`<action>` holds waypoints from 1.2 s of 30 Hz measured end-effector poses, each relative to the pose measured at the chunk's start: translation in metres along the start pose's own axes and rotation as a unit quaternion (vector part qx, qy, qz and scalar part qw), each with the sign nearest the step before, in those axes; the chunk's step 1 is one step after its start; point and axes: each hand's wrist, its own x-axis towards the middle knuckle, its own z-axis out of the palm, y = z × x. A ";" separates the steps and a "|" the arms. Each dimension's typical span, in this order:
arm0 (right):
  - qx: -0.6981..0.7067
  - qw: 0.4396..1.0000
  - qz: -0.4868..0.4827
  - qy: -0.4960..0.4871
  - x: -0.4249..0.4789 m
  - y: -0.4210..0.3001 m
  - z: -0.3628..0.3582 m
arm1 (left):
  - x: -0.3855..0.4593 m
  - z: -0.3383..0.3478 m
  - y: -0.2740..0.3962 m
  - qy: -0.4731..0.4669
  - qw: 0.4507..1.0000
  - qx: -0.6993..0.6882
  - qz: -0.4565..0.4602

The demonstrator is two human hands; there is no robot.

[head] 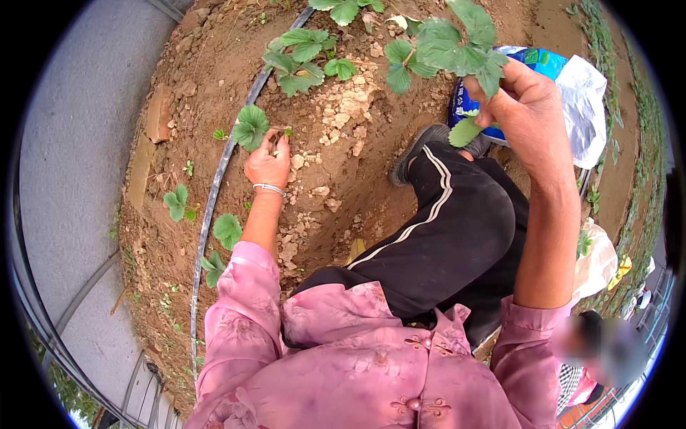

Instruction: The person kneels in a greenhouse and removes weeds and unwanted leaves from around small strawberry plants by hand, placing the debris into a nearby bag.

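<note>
My left hand point(269, 163) is low at the soil, its thumb and fingertips at the base of a small strawberry plant point(251, 127) beside the drip hose; whether it grips a stem I cannot tell. My right hand point(522, 110) is raised above my shoe and pinches several green strawberry leaves point(458, 48); one smaller leaf point(464, 132) hangs below the fingers. Behind that hand is a blue printed plastic bag point(552, 63) with a white inner side. More strawberry plants point(303, 59) grow in the bed ahead.
A black drip hose point(214, 187) runs along the brown soil bed. Bricks point(159, 113) edge the bed at left, by a grey sheet wall point(75, 134). My shoe point(415, 153) rests on the soil. A pale bag point(595, 260) lies at right; another person point(576, 383) is at lower right.
</note>
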 end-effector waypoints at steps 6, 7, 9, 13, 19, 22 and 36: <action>0.136 0.980 0.082 0.123 -0.018 0.072 -0.035 | -0.008 -0.009 0.000 0.004 1.000 0.002 0.002; 0.155 0.973 0.114 0.129 -0.020 0.081 -0.034 | -0.008 -0.011 0.000 0.013 0.999 -0.017 0.026; 0.134 0.975 0.095 0.147 -0.023 0.093 -0.035 | 0.002 -0.023 0.002 0.033 0.998 -0.048 0.023; 0.076 0.987 0.014 0.142 -0.024 0.094 -0.040 | 0.064 -0.076 0.036 0.172 0.973 -0.154 -0.019; 0.014 0.986 -0.046 0.160 -0.024 0.081 -0.055 | 0.108 -0.091 0.137 -0.265 0.910 0.244 0.207; -0.013 0.980 -0.056 0.190 -0.021 0.079 -0.061 | 0.107 -0.053 0.160 -0.398 0.789 0.421 0.203; -0.075 0.967 -0.139 0.198 -0.014 0.094 -0.054 | 0.129 0.025 0.131 -0.535 0.572 0.608 0.128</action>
